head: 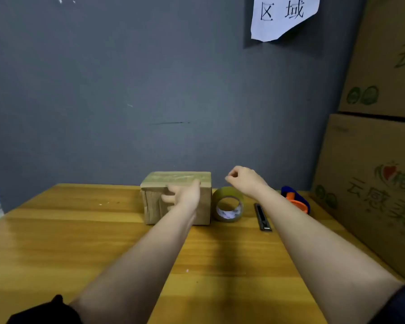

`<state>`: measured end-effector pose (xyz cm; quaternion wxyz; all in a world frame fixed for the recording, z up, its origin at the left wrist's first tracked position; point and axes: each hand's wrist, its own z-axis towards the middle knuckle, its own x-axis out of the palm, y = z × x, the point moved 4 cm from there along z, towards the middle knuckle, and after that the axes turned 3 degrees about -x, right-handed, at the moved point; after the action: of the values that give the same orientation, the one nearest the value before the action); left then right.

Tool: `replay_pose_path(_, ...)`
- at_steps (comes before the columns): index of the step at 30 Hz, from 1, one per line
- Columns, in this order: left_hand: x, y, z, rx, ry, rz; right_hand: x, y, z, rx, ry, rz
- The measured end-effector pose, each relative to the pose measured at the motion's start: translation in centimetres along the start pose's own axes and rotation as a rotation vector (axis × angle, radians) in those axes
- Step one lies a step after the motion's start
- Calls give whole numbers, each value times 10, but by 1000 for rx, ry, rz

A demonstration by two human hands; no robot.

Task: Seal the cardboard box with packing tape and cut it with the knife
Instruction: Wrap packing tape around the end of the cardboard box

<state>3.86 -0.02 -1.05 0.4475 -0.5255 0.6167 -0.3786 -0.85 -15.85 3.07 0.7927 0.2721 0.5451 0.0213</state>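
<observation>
Table: wooden top, one; both forearms reach out across its near part, and all the working things stand toward its far edge.
Knife: one, a dark slim utility knife lying flat to the right of the roll, apart from both hands; judged to be parked within easy reach for the cut.
Tape roll: one roll of packing tape, standing on edge just beside the box's right side, core facing the camera; placed close so a strip can run straight onto the box.
Cardboard box: one small box at the far middle of the table, near the wall; its top already carries greenish tape.
Left hand: fingers spread, palm pressed on the box's near face and upper edge; not closed around anything, seemingly steadying the box or smoothing tape.
Right hand: raised above the roll, thumb and fingers pinched together; it may hold a clear tape end, but the view is too blurred to tell.
Dispenser: one blue and orange object behind the right forearm, probably a tape cutter, partly hidden.
Large cartons: two, stacked at right.
Paper sign: one, on the grey wall.
</observation>
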Motion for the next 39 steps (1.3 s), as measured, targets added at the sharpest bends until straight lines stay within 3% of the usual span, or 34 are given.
replay_pose_path(4, 8, 2, 18, -35, -141, -202, 19, -6, 19, 47, 47, 38)
replay_pose_path(8, 14, 2, 31, -23, -209, -240, 41, -16, 36, 102, 112, -27)
replay_pose_path(14, 18, 9, 43, -81, -214, -284, 59, -26, 46, 138, 200, -6)
replay_pose_path(21, 19, 14, 53, -101, -200, -252, 58, -25, 40, 117, 190, 36)
replay_pose_path(31, 10, 19, 56, -106, -96, -255, 44, -14, 2, 123, 270, 311)
replay_pose_path(39, 3, 26, 54, -50, 164, -337, 50, -7, -29, 233, 248, 543)
